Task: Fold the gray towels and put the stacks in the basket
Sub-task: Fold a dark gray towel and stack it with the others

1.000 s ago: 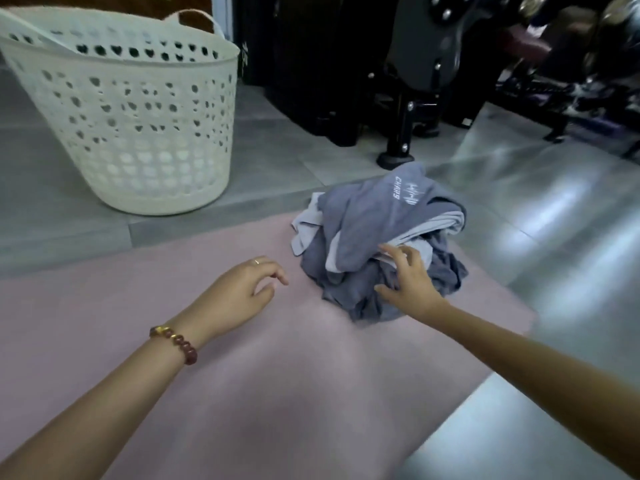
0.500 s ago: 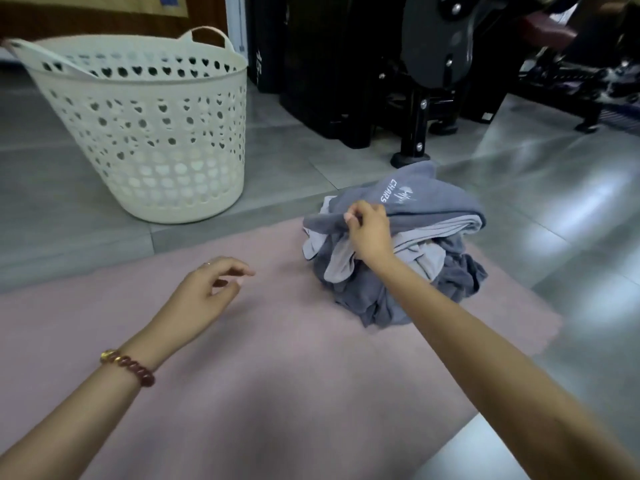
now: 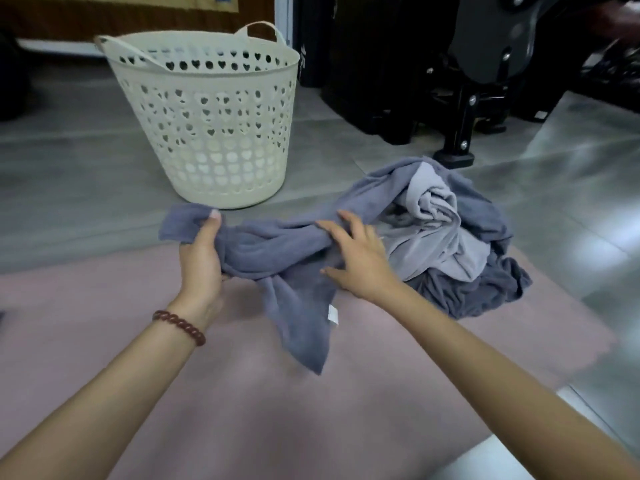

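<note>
Above the mat (image 3: 242, 393), left grip (image 3: 202, 258) and right grip (image 3: 360, 261) now clutch a towel (image 3: 294, 258) off the pile (image 3: 450, 237).

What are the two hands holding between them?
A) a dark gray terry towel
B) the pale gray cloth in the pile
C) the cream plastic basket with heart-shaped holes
A: the left hand grips one end of the dark gray terry towel, the right hand grips it nearer the towel pile; the cream plastic basket stands untouched.

we've pulled a gray towel (image 3: 277, 252) off the pile (image 3: 450, 237) toward nine o'clock, our left hand (image 3: 201, 261) now grips its end
</note>
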